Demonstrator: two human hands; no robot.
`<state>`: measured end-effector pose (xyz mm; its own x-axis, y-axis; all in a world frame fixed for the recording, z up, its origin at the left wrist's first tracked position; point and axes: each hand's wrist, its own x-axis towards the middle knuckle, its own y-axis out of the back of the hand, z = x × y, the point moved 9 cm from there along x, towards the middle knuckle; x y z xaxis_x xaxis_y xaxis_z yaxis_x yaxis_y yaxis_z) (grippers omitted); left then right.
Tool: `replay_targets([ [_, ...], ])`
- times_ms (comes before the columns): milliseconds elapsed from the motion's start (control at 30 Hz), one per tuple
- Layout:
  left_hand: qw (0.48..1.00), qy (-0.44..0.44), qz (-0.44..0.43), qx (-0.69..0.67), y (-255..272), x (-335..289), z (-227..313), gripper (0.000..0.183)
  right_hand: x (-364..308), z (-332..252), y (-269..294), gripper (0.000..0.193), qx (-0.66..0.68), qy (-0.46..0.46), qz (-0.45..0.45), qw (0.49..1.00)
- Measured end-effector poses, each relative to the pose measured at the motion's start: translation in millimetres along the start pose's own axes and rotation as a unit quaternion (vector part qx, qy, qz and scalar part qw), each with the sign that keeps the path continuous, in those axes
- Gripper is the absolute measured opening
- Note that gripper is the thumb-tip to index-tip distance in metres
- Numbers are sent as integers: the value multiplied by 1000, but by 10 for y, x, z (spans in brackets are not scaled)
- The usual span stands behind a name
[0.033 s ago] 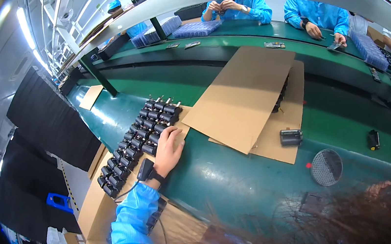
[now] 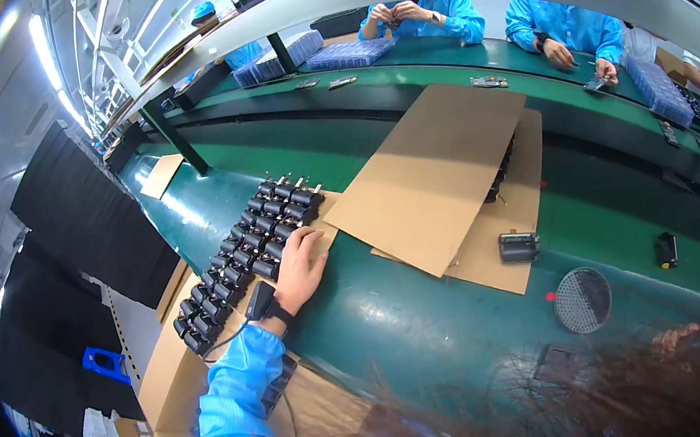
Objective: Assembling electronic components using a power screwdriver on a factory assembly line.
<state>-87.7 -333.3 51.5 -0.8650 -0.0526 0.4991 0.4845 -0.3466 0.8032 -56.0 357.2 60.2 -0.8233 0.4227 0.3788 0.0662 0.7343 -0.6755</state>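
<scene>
Black parts (image 2: 242, 256) sit packed in slanting rows on brown cardboard (image 2: 329, 225), at the left of the green table (image 2: 380, 312); they are short, rounded and slightly shiny, with small pale metal bits showing at the far end; the left hand (image 2: 297, 271) lies just beside them at the cardboard's edge, fingers loosely bent; whether it grips anything, one cannot tell.

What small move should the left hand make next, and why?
Probably a slight shift left: the left hand appears to hold nothing, and the nearest black part sits right beside it on the cardboard, seemingly within easy reach.
</scene>
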Motion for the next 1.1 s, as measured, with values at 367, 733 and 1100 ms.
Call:
replay_targets([
  [367, 998, -27, 20, -49, -239, 449, 423, 33, 28, -109, -269, 66, 17, -27, -131, 991],
  [733, 881, -296, -153, -336, -1830, 1144, 4151, 46, -89, 207, -172, 87, -202, -147, -29, 968],
  [1100, 805, -520, -216, -187, -3292, 1188, 5800, 54, -3, 152, -28, 83, -180, -128, 19, 975],
])
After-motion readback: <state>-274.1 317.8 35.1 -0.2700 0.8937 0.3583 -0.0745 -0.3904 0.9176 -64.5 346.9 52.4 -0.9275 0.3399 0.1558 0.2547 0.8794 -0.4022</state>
